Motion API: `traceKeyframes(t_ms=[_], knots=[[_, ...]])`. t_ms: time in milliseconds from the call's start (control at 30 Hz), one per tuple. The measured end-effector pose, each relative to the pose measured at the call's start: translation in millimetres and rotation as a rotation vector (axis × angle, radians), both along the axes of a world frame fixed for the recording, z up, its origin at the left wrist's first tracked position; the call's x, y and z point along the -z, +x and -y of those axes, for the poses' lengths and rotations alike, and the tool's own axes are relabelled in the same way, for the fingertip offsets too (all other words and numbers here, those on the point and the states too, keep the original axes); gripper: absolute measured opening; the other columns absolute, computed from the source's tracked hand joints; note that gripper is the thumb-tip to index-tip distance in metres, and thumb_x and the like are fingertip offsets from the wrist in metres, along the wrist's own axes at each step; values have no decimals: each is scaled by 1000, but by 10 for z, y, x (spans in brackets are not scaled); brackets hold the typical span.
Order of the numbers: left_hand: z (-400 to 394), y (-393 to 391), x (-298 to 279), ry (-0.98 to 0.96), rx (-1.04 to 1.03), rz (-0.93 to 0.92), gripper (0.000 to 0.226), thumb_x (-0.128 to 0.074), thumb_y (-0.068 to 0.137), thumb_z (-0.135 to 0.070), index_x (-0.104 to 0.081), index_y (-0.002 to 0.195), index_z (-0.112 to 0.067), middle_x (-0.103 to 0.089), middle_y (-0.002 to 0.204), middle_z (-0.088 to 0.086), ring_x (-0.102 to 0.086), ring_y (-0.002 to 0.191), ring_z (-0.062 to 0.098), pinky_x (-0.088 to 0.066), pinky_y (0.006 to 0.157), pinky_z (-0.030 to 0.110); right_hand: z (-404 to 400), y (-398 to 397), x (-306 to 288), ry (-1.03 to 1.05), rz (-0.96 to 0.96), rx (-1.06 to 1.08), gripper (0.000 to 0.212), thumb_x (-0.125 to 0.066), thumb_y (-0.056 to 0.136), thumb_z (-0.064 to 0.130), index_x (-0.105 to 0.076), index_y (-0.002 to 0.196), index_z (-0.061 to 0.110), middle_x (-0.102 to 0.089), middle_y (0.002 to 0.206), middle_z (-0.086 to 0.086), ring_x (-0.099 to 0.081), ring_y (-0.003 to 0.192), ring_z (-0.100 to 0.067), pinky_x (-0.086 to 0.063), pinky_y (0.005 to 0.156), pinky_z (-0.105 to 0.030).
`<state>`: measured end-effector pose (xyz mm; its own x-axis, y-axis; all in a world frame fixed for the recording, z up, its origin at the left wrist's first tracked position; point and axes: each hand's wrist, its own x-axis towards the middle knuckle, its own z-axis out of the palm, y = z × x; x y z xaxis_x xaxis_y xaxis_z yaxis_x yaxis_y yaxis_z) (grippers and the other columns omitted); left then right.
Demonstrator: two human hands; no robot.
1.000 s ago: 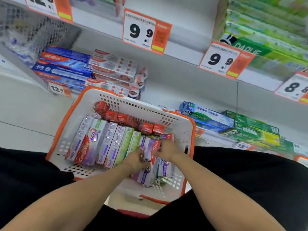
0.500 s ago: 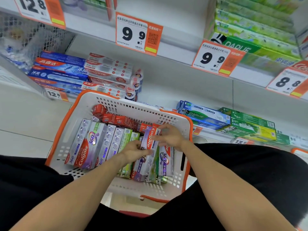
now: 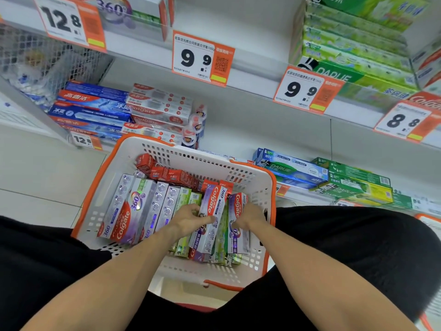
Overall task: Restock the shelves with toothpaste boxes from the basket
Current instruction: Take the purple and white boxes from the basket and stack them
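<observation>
Head view: both bare forearms reach down into a white perforated plastic basket with an orange rim [image 3: 124,161] that sits between the person's black-clad knees. Left hand [image 3: 188,219] has its grip clenched round a purple-and-white Colgate 360 toothpaste box [image 3: 211,212], thumb across the box's face, and the box lies tilted with its far end raised above the others. Right hand [image 3: 250,217] grasps a second purple Colgate box [image 3: 238,237] just beside the first, fingers curled over its right edge. More silver and purple toothpaste boxes [image 3: 143,209] lie side by side in the basket's left half, green-printed boxes [image 3: 183,199] sit between them and the hands, and small red cartons [image 3: 171,175] are lined along the far wall. Beyond the basket, the low white shelf [image 3: 238,130] carries blue and red-white toothpaste boxes [image 3: 95,108] at left and blue and green Darlie boxes [image 3: 334,180] at right. Orange-and-white price tags [image 3: 201,59] hang along the upper shelf's edge, reading 12.8, 9.9, 9.9 and 8.8, with stacked green Darlie cartons [image 3: 353,44] above at right.
</observation>
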<state>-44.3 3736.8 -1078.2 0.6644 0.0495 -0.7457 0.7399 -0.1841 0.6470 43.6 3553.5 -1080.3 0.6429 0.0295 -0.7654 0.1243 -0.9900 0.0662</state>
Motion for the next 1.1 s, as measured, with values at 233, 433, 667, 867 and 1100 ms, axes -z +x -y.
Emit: traceKeyframes(t_ms=[233,433,667,867,1100], knots=[[15,-9,-85,-39,-20,-20,39,-80,80,-46,-57,87,-15,-49,59,-6,-49,56,11,-43,56,25,24,-125,105,99,73,235,90,-75,85,28,-21,152,-1,-54,136,-13,-55,125,-26,-47,96,-28],[8,16,-177,15,-16,35,45,-79,78,-52,-56,83,-14,-56,67,-4,-53,63,11,-43,63,27,10,-47,-24,152,76,306,77,-91,68,28,-51,130,7,-62,127,-8,-61,117,-21,-53,94,-28],[48,123,-401,-146,-215,128,39,-78,82,-42,-56,90,-11,-68,87,4,-64,76,16,-49,68,30,-80,166,-452,284,-317,474,56,-87,66,10,-64,117,9,-69,117,-14,-72,96,-31,-62,77,-44],[70,335,-718,-498,-435,88,44,-78,83,-28,-63,119,-9,-73,110,20,-72,96,36,-61,77,45,-1,491,-1162,403,-336,417,47,-83,72,15,-66,116,5,-73,109,-15,-74,91,-27,-62,79,-39],[51,497,-1169,-601,-457,121,50,-77,82,-20,-64,127,-6,-70,119,24,-68,108,43,-55,90,59,11,634,-1754,765,-252,502,50,-80,77,19,-58,121,22,-73,106,2,-70,95,-12,-57,72,-28]])
